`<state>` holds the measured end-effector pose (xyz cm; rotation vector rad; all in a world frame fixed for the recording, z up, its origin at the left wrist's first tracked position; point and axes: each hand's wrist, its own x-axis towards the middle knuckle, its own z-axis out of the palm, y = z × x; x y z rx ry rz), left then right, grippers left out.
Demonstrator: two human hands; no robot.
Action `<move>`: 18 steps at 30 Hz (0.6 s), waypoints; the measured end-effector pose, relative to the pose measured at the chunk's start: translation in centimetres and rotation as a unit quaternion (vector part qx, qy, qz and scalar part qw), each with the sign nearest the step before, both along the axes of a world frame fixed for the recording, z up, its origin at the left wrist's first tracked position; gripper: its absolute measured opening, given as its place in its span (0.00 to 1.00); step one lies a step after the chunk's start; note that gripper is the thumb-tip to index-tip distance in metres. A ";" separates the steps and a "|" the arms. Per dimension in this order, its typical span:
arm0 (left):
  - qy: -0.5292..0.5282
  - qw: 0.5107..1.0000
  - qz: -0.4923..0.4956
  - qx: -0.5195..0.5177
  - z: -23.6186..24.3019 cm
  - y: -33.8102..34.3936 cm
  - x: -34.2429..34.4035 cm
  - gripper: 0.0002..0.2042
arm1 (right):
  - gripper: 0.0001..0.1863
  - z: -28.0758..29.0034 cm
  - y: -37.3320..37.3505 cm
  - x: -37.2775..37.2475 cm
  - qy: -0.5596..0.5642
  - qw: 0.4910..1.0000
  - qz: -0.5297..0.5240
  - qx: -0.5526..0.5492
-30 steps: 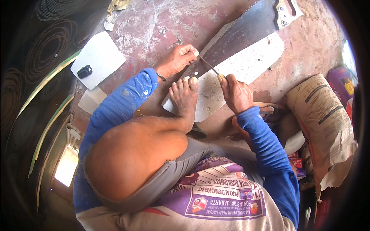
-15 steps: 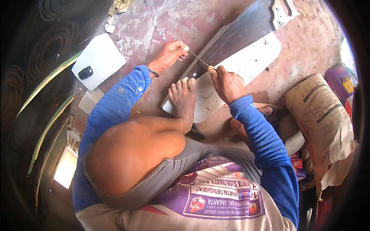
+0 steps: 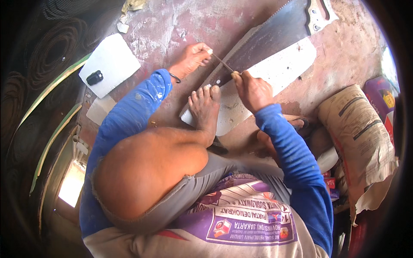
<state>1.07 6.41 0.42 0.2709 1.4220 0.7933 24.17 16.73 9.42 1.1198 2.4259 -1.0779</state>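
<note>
A slim dark metal file [image 3: 222,62] stretches between my hands, across the toothed edge of a hand saw [image 3: 275,32]. My left hand [image 3: 194,59] pinches its far-left tip, and my right hand [image 3: 256,91] grips the other end with thumb and fingers closed. The saw lies slanted on a white board [image 3: 286,69], its pale handle [image 3: 320,17] at the upper right. Near the blade's narrow end rests my bare foot [image 3: 205,105], its toes by the metal. Whether the file touches the teeth is hard to make out.
On the left, a small black object [image 3: 95,77] sits on a white sheet [image 3: 122,60]. A crumpled brown paper sack [image 3: 361,124] stands at the right beside a purple package [image 3: 378,92]. Curved green-edged strips [image 3: 56,92] lean along the dark left side.
Both hands keep the same hold on the file and have barely shifted. The whole view has moved very slightly; the saw and board appear otherwise unchanged.
</note>
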 end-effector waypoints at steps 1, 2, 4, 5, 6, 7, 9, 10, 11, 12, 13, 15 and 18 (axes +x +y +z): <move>0.017 1.000 -0.006 -0.015 -0.2 0.2 -1.0 0.09 | 0.17 -0.3 0.2 -0.5 -0.011 1.000 0.003 0.002; 0.023 1.000 -0.011 -0.017 0.0 0.2 -1.5 0.09 | 0.17 -0.8 0.1 -0.9 -0.021 1.000 0.008 0.000; 0.005 1.000 -0.010 0.005 0.3 0.2 -1.6 0.09 | 0.17 -0.8 -0.2 -0.5 0.003 1.000 0.002 0.006; -0.004 1.000 -0.006 0.009 0.8 -0.4 -1.5 0.09 | 0.17 -0.4 -0.5 0.0 -0.003 1.000 0.001 0.001; -0.015 1.000 -0.003 0.016 1.0 -0.7 -1.0 0.08 | 0.17 0.0 -0.6 0.7 -0.009 1.000 -0.001 -0.004; -0.026 0.999 -0.001 0.022 1.1 -0.8 -0.2 0.08 | 0.17 0.5 -0.8 1.3 -0.016 1.000 -0.003 -0.009; -0.044 0.998 0.000 0.037 1.4 -0.2 1.2 0.08 | 0.17 1.1 -0.5 2.6 -0.043 0.999 -0.001 -0.023; -0.049 0.998 0.001 0.040 1.6 -0.1 1.7 0.08 | 0.17 1.3 -0.4 3.0 -0.050 0.998 -0.002 -0.026; -0.054 0.998 0.001 0.042 1.7 0.0 2.1 0.08 | 0.17 1.5 -0.4 3.4 -0.058 0.998 -0.003 -0.030; -0.070 0.996 -0.003 0.055 1.4 0.0 2.3 0.07 | 0.17 1.7 -0.3 3.6 -0.059 0.998 -0.003 -0.026; -0.066 0.996 -0.008 0.055 1.3 0.0 2.4 0.07 | 0.17 1.9 -0.2 3.6 -0.065 0.998 0.000 -0.026; -0.056 0.997 -0.021 0.055 1.4 0.2 2.5 0.07 | 0.17 2.1 0.1 3.5 -0.078 0.997 0.004 -0.028; -0.041 0.998 -0.004 0.039 0.2 -0.2 2.2 0.07 | 0.17 2.3 0.3 2.1 -0.063 0.997 0.002 -0.034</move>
